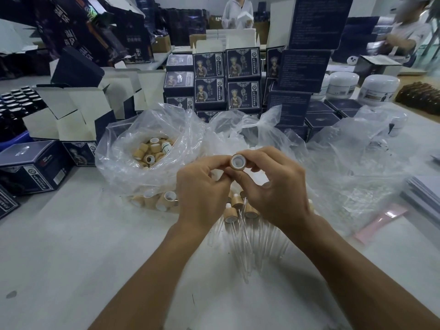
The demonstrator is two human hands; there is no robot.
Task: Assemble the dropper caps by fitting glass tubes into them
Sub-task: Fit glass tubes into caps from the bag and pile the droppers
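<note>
A bamboo-coloured dropper cap point(237, 161) with a white inner lining faces me, its open end up. My right hand point(273, 184) grips it between thumb and fingers, and my left hand point(202, 186) pinches its left side with its fingertips. Under my hands lie several assembled droppers point(232, 214) whose clear glass tubes point(247, 244) point toward me on the white table point(83, 246). A clear plastic bag point(123, 167) at the left holds several loose caps point(152, 150). No glass tube shows between my fingers.
More crumpled plastic bags point(345, 158) lie to the right. Stacks of dark blue printed boxes point(242, 77) and open cartons point(71, 113) ring the work area. White jars point(378, 89) stand at the back right. Two people in white work in the background.
</note>
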